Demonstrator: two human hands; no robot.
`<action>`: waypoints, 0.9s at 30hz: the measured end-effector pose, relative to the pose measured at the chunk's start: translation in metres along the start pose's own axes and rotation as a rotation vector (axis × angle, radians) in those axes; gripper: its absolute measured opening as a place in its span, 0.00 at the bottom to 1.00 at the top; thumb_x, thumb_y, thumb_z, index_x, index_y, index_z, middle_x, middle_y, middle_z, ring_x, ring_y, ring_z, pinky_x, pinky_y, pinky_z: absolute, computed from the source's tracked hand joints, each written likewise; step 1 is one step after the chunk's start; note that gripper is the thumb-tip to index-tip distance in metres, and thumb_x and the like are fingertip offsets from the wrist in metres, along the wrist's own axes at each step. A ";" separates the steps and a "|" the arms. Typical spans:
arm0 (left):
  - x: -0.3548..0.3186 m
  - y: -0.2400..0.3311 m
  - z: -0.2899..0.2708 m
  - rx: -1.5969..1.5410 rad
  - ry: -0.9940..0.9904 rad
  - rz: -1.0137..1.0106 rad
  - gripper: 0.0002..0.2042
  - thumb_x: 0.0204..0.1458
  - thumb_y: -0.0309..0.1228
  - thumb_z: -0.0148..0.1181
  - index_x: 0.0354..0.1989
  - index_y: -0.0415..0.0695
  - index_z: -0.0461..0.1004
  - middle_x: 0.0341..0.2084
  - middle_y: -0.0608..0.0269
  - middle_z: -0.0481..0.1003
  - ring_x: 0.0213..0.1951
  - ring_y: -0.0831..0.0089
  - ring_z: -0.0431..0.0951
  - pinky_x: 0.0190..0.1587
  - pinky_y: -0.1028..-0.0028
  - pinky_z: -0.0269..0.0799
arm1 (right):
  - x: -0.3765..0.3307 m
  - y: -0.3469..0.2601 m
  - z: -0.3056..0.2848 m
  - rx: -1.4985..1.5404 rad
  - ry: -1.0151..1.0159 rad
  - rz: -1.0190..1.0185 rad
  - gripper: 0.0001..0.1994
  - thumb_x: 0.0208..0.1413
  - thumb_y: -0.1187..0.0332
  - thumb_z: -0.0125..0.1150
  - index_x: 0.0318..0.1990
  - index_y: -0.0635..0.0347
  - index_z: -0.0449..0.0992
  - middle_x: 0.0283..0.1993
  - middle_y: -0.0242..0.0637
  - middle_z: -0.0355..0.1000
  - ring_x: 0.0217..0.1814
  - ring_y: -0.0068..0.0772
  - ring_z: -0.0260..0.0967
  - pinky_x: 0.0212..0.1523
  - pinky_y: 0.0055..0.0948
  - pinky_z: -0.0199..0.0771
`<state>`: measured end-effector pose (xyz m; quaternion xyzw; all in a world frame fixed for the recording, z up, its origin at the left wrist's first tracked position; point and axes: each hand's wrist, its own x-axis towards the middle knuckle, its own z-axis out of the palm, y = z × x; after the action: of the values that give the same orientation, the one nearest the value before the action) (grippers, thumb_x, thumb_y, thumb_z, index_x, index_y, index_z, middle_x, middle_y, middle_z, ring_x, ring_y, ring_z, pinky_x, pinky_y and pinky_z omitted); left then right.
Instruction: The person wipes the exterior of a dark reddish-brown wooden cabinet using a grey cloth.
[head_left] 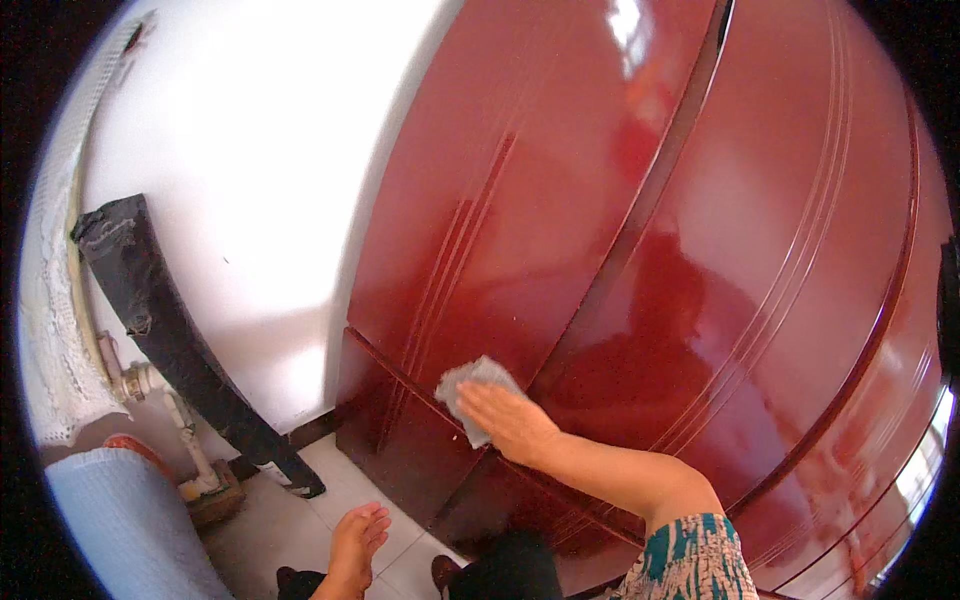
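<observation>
A tall wardrobe of glossy dark red lacquered wood [640, 230] is seen filling most of the view, its door panels marked by fine grooved lines and divided by a darker seam. A white plastered wall [250, 180] is seen to its left. A long black padded bar [170, 330] is leaned against that wall, slanting down to a pale tiled floor [300, 520]. A white lace curtain [55, 300] is hung at the far left edge, with a beige pipe and valve [150, 385] below it and a light blue ribbed fabric [120, 530] in the lower left corner.

The right hand [510, 420] is extended from a sleeve of teal patterned cloth [690, 560] and is laid flat, fingers together, upon a small grey cleaning cloth [470, 385]. The cloth is pressed against the wardrobe's front at the ledge where the upper door meets the lower panel, just left of the seam.

The left hand [357, 545] is held low near the bottom edge, over the floor, open with fingers loosely spread and nothing in it.
</observation>
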<state>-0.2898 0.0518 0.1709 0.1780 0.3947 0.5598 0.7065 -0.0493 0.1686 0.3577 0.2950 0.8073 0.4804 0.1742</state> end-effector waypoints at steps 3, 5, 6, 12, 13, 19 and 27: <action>0.004 -0.006 -0.014 -0.004 -0.011 0.020 0.19 0.52 0.38 0.54 0.50 0.41 0.68 0.45 0.59 0.73 0.45 0.69 0.73 0.48 0.70 0.67 | 0.033 0.073 -0.036 0.012 0.157 0.338 0.31 0.48 0.70 0.50 0.63 0.60 0.56 0.67 0.44 0.52 0.70 0.42 0.48 0.69 0.38 0.42; 0.004 -0.008 -0.021 0.008 -0.026 0.039 0.20 0.52 0.39 0.56 0.50 0.42 0.68 0.45 0.59 0.74 0.44 0.68 0.73 0.47 0.70 0.68 | 0.045 0.137 -0.081 -0.011 0.361 0.574 0.31 0.46 0.69 0.54 0.62 0.60 0.59 0.67 0.46 0.52 0.71 0.42 0.46 0.69 0.40 0.44; 0.004 -0.009 -0.019 0.027 -0.040 0.040 0.20 0.52 0.39 0.56 0.50 0.42 0.68 0.45 0.59 0.74 0.45 0.68 0.73 0.47 0.70 0.68 | 0.041 0.165 -0.098 -0.043 0.472 0.615 0.32 0.47 0.65 0.57 0.62 0.59 0.59 0.67 0.46 0.52 0.71 0.42 0.45 0.68 0.41 0.45; -0.003 -0.003 -0.017 -0.036 -0.017 0.031 0.19 0.52 0.38 0.56 0.49 0.42 0.68 0.44 0.58 0.74 0.44 0.68 0.74 0.47 0.71 0.68 | 0.056 0.149 -0.095 -0.127 0.264 0.652 0.36 0.52 0.54 0.56 0.66 0.55 0.53 0.71 0.43 0.45 0.73 0.39 0.41 0.70 0.38 0.39; -0.002 -0.004 -0.015 -0.045 -0.032 0.031 0.19 0.52 0.38 0.56 0.49 0.42 0.68 0.43 0.58 0.74 0.44 0.68 0.74 0.47 0.71 0.68 | 0.055 0.133 -0.083 -0.092 0.231 0.560 0.36 0.51 0.54 0.56 0.67 0.55 0.53 0.71 0.43 0.45 0.73 0.40 0.41 0.70 0.39 0.39; 0.005 -0.009 -0.014 -0.016 0.013 0.057 0.17 0.53 0.36 0.54 0.48 0.41 0.69 0.43 0.58 0.75 0.44 0.68 0.74 0.46 0.71 0.69 | 0.054 0.000 -0.009 -0.015 -0.082 0.080 0.36 0.54 0.52 0.49 0.68 0.56 0.48 0.73 0.40 0.39 0.75 0.37 0.32 0.71 0.37 0.31; 0.008 -0.010 -0.011 0.014 -0.015 -0.008 0.16 0.55 0.35 0.52 0.49 0.39 0.69 0.43 0.58 0.75 0.46 0.67 0.74 0.48 0.70 0.68 | 0.091 0.066 -0.023 0.015 0.200 0.285 0.33 0.49 0.58 0.54 0.64 0.54 0.57 0.70 0.40 0.48 0.72 0.39 0.43 0.71 0.39 0.38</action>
<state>-0.2906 0.0541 0.1541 0.1857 0.3941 0.5527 0.7105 -0.1113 0.2356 0.4273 0.3586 0.7742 0.5211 0.0207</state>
